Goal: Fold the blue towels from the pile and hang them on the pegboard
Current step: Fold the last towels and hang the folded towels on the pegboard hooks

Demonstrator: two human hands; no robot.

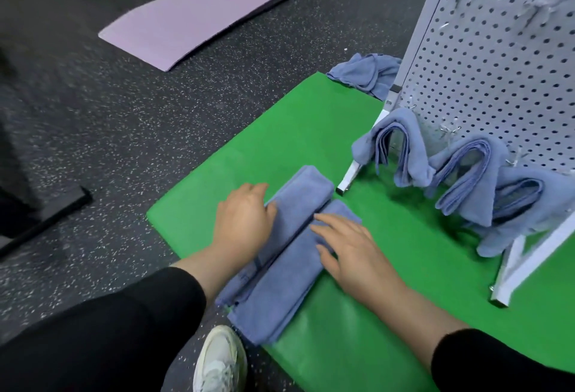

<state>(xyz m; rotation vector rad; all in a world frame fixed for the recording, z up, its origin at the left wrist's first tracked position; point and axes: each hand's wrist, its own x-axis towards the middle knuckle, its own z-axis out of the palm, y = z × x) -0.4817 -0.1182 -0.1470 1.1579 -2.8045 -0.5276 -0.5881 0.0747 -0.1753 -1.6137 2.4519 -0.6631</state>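
Note:
A blue towel (280, 282) lies on the green mat (311, 130), folded into a long strip with two raised lengthwise folds. My left hand (244, 220) curls over the left fold and grips its edge. My right hand (348, 251) lies flat on the right fold with fingers straight. A loose pile of blue towels (365, 75) sits at the mat's far corner. The white pegboard (497, 58) stands at the right. Three folded blue towels (460, 180) hang from its lowest pegs.
A purple mat (202, 14) lies on the dark speckled floor beyond. The pegboard's white feet (350, 176) rest on the green mat near the towel. My white shoe (217, 360) is at the mat's near edge. A black bar (46, 217) lies at left.

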